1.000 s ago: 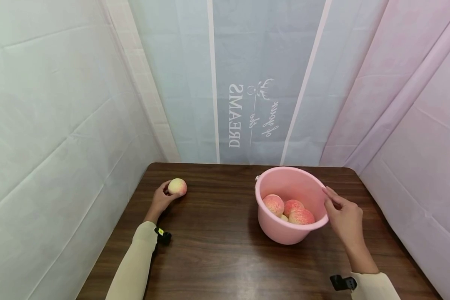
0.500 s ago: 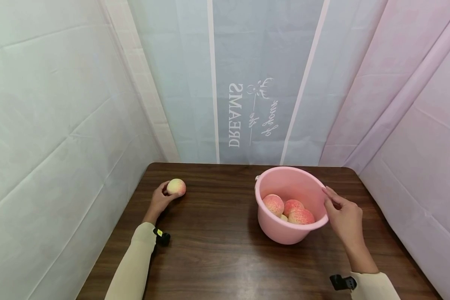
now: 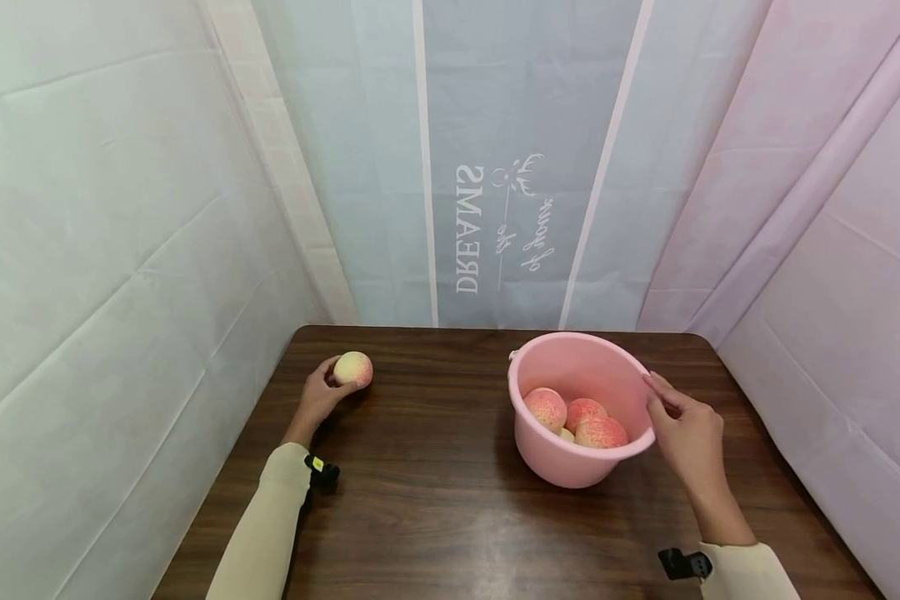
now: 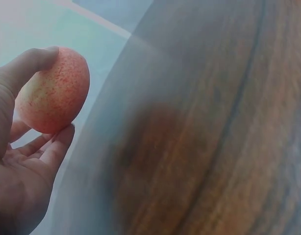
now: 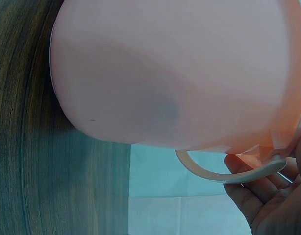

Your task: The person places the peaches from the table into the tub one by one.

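Note:
My left hand (image 3: 322, 395) holds a yellow and pink peach (image 3: 353, 368) between thumb and fingers, near the far left of the table. In the left wrist view the speckled red side of the peach (image 4: 60, 93) faces the camera, and it appears apart from the tabletop. On the right stands a pink bucket (image 3: 570, 467), with several peaches (image 3: 546, 410) inside; one is mostly hidden. My right hand (image 3: 692, 433) grips the bucket's right rim. In the right wrist view, fingers of the right hand (image 5: 275, 200) lie around the pale bucket handle (image 5: 214, 175) where it joins the rim.
The dark wood-grain table (image 3: 420, 508) has rounded far corners. Pale fabric walls (image 3: 120, 292) enclose it left and right, and a blue-grey cloth (image 3: 517, 100) with white lettering hangs behind its far edge. A black wrist camera sits on each sleeve.
The peach in my left hand has risen slightly in the head view during the last half second. My right hand still grips the bucket, which stays in place.

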The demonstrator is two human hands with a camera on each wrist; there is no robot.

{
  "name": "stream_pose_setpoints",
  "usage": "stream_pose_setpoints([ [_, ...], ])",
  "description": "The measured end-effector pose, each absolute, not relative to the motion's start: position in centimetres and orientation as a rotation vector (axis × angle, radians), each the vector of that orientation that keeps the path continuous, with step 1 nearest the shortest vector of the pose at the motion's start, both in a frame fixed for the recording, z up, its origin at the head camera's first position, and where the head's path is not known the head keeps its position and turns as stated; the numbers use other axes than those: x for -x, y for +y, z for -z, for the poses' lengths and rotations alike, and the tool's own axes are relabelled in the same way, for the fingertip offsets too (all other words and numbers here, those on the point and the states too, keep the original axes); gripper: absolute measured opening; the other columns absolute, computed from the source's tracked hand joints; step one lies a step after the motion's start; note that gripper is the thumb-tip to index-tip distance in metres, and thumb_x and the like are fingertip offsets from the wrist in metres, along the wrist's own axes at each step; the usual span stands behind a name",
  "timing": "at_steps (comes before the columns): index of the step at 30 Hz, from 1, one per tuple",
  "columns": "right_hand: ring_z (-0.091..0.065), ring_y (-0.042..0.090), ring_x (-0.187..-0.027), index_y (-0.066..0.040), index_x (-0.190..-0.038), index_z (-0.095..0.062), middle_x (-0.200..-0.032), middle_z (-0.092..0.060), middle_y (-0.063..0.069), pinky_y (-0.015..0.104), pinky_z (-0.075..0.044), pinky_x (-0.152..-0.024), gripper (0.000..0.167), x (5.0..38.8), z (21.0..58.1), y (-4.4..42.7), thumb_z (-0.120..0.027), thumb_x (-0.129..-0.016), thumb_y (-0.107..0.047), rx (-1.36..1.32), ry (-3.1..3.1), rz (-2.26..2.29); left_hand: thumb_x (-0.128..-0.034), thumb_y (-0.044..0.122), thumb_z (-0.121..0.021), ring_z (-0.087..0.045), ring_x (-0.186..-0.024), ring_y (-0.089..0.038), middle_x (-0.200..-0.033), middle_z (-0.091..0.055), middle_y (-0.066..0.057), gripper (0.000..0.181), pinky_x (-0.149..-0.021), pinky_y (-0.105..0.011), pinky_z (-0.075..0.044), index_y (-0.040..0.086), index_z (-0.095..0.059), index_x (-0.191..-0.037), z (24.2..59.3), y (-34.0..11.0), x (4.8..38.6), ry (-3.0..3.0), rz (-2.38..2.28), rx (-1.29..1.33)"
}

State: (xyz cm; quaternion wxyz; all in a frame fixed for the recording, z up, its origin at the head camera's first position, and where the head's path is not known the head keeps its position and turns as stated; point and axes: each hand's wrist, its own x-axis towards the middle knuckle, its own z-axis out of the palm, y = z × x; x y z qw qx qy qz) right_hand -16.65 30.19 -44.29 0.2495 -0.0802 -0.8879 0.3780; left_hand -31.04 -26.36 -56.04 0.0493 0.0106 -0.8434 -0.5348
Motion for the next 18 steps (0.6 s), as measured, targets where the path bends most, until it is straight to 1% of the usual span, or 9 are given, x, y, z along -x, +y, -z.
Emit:
stream_pose_setpoints([
  [3,-0.067,0.024,-0.107,-0.011,-0.128,-0.070,-0.130,-0.067,0.005,0.004,-0.044,-0.061,0.031,16.7,44.3,30.2,-0.065,-0.098,-0.019,0.222,-2.421,-1.014,-0.0865,0.026,-0.082,-0.053,-0.124,-0.036,-0.143,-0.052,-0.021,0.077,-0.099,-0.049,-0.046,0.004,-0.043,-0.150,55.4,-26.1,31.0,-2.574,1.608,0.003],
  [6,-0.067,0.023,-0.108,-0.012,-0.127,-0.071,-0.129,-0.067,0.004,0.003,-0.043,-0.062,0.031,16.7,44.2,30.2,-0.066,-0.098,-0.019,0.222,-2.417,-1.003,-0.0868,0.025,-0.081,-0.054,-0.122,-0.035,-0.141,-0.053,-0.021,0.075,-0.097,-0.048,-0.046,0.004,-0.045,-0.149,54.9,-25.9,30.9,-2.574,1.588,0.041],
  [10,-0.066,0.030,-0.110,-0.011,-0.127,-0.071,-0.129,-0.067,0.007,0.003,-0.041,-0.063,0.030,16.7,44.1,30.1,-0.066,-0.098,-0.018,0.204,-2.402,-1.006,-0.0858,0.023,-0.082,-0.056,-0.118,-0.034,-0.138,-0.055,-0.021,0.074,-0.095,-0.046,-0.047,0.004,-0.046,-0.148,54.3,-25.4,30.9,-2.557,1.579,0.071],
  [14,-0.066,0.032,-0.112,-0.010,-0.126,-0.071,-0.128,-0.067,0.009,0.001,-0.040,-0.065,0.030,16.7,44.2,30.2,-0.067,-0.097,-0.017,0.196,-2.394,-1.005,-0.0844,0.025,-0.084,-0.056,-0.117,-0.032,-0.138,-0.056,-0.020,0.076,-0.095,-0.042,-0.047,0.004,-0.047,-0.148,53.8,-25.0,30.9,-2.556,1.577,0.071],
  [18,-0.065,0.033,-0.113,-0.009,-0.127,-0.071,-0.128,-0.068,0.008,-0.001,-0.038,-0.067,0.030,16.7,44.3,30.2,-0.066,-0.097,-0.016,0.191,-2.393,-1.003,-0.0841,0.030,-0.085,-0.055,-0.119,-0.032,-0.140,-0.055,-0.019,0.081,-0.096,-0.043,-0.047,0.006,-0.045,-0.150,53.1,-24.5,30.8,-2.545,1.622,0.094],
])
